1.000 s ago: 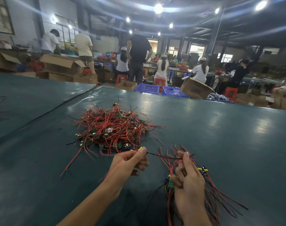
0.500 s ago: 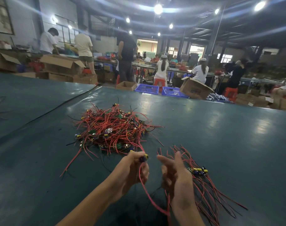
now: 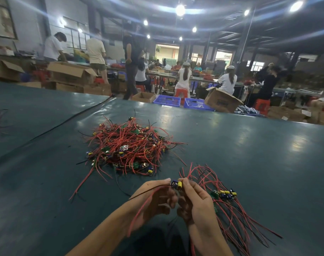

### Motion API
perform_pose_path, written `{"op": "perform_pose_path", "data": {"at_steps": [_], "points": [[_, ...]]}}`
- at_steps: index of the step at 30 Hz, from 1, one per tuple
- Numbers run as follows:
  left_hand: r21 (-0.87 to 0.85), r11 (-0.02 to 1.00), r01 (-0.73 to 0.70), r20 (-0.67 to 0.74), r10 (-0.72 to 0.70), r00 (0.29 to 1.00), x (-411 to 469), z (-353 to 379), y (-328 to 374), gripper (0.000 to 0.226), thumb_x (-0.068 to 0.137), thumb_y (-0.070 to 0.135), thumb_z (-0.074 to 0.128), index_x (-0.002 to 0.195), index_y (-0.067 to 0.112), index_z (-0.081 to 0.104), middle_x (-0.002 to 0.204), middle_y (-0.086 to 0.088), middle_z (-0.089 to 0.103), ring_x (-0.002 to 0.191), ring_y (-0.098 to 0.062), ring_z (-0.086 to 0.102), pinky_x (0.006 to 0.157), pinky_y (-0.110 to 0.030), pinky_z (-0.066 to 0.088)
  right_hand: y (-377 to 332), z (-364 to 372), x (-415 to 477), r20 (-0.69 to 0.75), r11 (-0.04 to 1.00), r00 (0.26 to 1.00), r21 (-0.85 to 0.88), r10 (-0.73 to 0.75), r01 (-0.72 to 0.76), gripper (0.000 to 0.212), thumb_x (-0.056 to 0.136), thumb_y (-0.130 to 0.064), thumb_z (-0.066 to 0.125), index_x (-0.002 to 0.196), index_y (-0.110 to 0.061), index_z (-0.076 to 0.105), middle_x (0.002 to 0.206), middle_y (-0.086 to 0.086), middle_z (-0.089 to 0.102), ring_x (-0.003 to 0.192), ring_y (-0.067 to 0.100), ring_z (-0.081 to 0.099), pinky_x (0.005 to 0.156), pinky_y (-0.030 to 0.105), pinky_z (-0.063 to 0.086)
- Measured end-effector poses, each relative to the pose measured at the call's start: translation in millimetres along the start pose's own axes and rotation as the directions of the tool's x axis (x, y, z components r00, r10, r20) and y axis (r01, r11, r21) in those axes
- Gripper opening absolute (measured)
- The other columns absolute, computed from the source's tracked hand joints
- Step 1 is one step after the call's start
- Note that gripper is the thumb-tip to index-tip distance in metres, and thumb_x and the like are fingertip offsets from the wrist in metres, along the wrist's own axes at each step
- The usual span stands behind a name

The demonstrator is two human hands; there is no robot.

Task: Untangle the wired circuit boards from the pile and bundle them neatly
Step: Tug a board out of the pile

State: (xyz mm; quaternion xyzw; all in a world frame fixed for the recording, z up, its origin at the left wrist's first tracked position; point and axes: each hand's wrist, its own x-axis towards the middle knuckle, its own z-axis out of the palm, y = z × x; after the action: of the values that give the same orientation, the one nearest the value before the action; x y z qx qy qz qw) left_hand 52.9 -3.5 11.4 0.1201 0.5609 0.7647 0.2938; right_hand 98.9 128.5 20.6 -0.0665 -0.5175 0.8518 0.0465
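Both hands up at 6 o'clock, fingertips meeting. My left hand (image 3: 153,198) and right hand (image 3: 196,202) pinch one wired board (image 3: 176,184), its leads draped over my left. Pile (image 3: 128,146) at 11 on the surface (image 3: 249,163), bundle (image 3: 229,204) at 4.

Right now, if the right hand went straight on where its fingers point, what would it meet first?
The right hand pinches the circuit board; beyond it, likely the near edge of the tangled pile, though depth is unclear.
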Motion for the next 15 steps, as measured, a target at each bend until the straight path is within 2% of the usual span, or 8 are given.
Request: {"op": "perform_pose_path", "data": {"at_steps": [4,7,9,11,13,15], "points": [[0.029,0.991,-0.131,0.017,0.131,0.991,-9,6,0,0.019,0.073,0.041,0.073,0.068,0.023,0.07,0.07,0.0,0.065,0.062,-0.011,0.059,0.057,-0.022,0.046,-1,-1,0,-0.039,1.0,0.999,0.003,-0.019,0.019,0.015,0.074,-0.024,0.067,0.075,-0.015,0.079,0.079,0.016,0.074,0.065,0.024,0.072,0.055,0.03,0.058],[0.008,0.983,-0.182,0.012,0.182,0.983,-12,10,1,0.005,0.08,0.018,0.068,0.079,0.018,0.073,0.072,-0.007,0.066,0.062,-0.016,0.057,0.055,-0.023,0.045,-3,0,-1,-0.065,0.998,0.997,0.034,-0.047,0.049,0.016,0.076,-0.024,0.065,0.074,-0.016,0.078,0.078,0.015,0.074,0.063,0.023,0.071,0.053,0.029,0.057],[0.039,0.97,-0.238,0.021,0.237,0.971,-13,11,-1,0.019,0.073,0.01,0.071,0.092,0.012,0.067,0.072,-0.009,0.064,0.061,-0.017,0.056,0.055,-0.024,0.044,-3,0,-1,-0.065,0.997,0.996,0.044,-0.063,0.066,0.016,0.077,-0.023,0.064,0.073,-0.016,0.078,0.076,0.014,0.074,0.059,0.022,0.07,0.05,0.028,0.056],[0.132,0.947,-0.292,0.03,0.291,0.956,-14,14,-3,0.025,0.072,0.023,0.074,0.093,0.014,0.063,0.075,-0.009,0.063,0.065,-0.018,0.057,0.058,-0.025,0.045,-2,0,-1,-0.037,0.996,0.996,-0.004,-0.087,0.087,0.016,0.076,-0.024,0.064,0.073,-0.016,0.078,0.063,0.01,0.07,0.048,0.017,0.065,0.042,0.025,0.051],[0.187,0.929,-0.32,-0.011,0.328,0.945,-15,19,-3,0.021,0.076,0.039,0.07,0.08,0.019,0.065,0.071,-0.009,0.062,0.064,-0.018,0.056,0.059,-0.026,0.044,0,2,-3,0.015,0.993,0.995,-0.06,-0.101,0.102,0.017,0.074,-0.027,0.064,0.072,-0.017,0.077,0.049,0.004,0.06,0.038,0.012,0.054,0.037,0.022,0.045],[0.22,0.923,-0.316,-0.063,0.336,0.94,-14,21,-1,0.032,0.084,0.047,0.061,0.068,0.02,0.065,0.064,-0.007,0.06,0.058,-0.016,0.054,0.057,-0.025,0.043,3,4,-4,0.068,0.985,0.992,-0.128,-0.108,0.116,0.018,0.075,-0.03,0.064,0.072,-0.018,0.077,0.051,0.006,0.058,0.038,0.012,0.05,0.037,0.019,0.042]]}}
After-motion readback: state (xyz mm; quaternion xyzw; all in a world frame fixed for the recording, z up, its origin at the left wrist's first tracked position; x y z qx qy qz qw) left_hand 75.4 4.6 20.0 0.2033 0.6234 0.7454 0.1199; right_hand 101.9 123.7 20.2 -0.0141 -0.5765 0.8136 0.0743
